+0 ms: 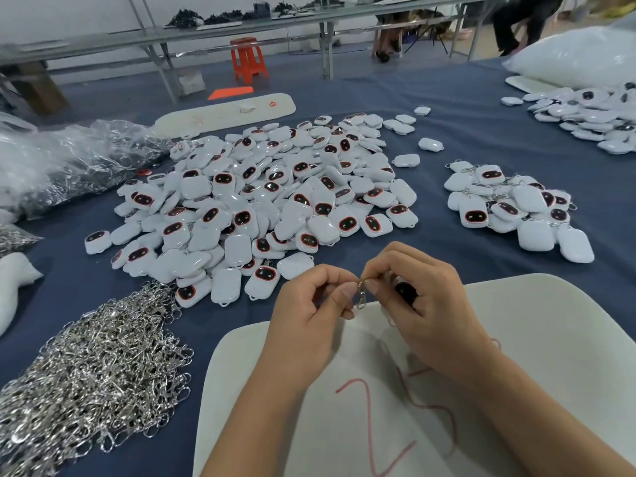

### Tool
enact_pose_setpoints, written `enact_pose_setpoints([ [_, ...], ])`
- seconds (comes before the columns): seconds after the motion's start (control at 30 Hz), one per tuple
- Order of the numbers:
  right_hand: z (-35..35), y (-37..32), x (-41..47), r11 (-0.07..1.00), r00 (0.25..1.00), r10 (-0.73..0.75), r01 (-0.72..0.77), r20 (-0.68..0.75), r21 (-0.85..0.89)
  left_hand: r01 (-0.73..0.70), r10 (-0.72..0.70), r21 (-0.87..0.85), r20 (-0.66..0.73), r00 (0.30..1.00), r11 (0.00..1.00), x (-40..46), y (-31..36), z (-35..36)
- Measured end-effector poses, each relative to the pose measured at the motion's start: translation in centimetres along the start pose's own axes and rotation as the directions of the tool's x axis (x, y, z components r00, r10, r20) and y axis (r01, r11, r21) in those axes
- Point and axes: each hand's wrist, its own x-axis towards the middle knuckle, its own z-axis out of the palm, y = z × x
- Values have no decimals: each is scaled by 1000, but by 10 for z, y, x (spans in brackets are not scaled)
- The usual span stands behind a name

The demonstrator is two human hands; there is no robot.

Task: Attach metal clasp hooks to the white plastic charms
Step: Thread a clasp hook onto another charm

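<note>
My left hand [311, 301] pinches a small metal clasp hook [361, 297] that hangs between both hands above a white board [516, 339]. My right hand [423, 304] grips a white plastic charm [402, 289] with a dark face, mostly hidden in the palm, and its thumb and forefinger meet the top of the hook. A big heap of loose white charms [268, 201] covers the blue table ahead. A pile of silver clasp hooks [96, 366] lies at the lower left. A smaller pile of charms with hooks [512, 204] sits to the right.
A clear plastic bag [69, 160] lies at the far left, and a long white board [223, 113] behind the heap. Another charm pile [592, 115] and a white sack [578, 60] are far right. An orange stool [248, 58] stands beyond the table.
</note>
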Motion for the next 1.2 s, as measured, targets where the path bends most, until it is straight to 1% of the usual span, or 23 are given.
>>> enact_pose_setpoints([
  [0.2,1,-2,1,999,1000,14,-14,-9,29,21,-17,-96,38,999,995,0,2,-2],
  [0.33,2,-2,0,996,999,41,-40,-15,78,30,-24,-111,55,998,993,0,3,-1],
  [0.47,6,-5,-2,991,995,62,-53,-73,122,-26,25,-65,-15,1000,998,-4,5,7],
  [0.57,11,-10,-5,982,983,88,-59,-158,181,-93,87,-54,-106,991,994,-8,8,19],
  [0.67,14,-15,-8,981,968,102,-60,-231,185,-139,130,-49,-160,979,989,-11,10,27],
  [0.8,16,-16,-8,984,966,109,-72,-234,164,-140,143,28,-188,972,990,-11,6,27],
  [0.97,16,-15,-7,983,975,105,-72,-197,167,-197,241,204,-221,945,959,-12,2,26],
  [1.07,18,-17,-6,979,981,110,-80,-158,186,-223,289,275,-232,929,935,-13,1,25],
  [1.13,18,-17,-6,971,982,147,-120,-119,207,-246,324,335,-200,925,909,-13,1,22],
  [1.2,18,-16,-7,940,967,238,-207,-86,270,-262,348,401,-159,924,878,-12,1,18],
])
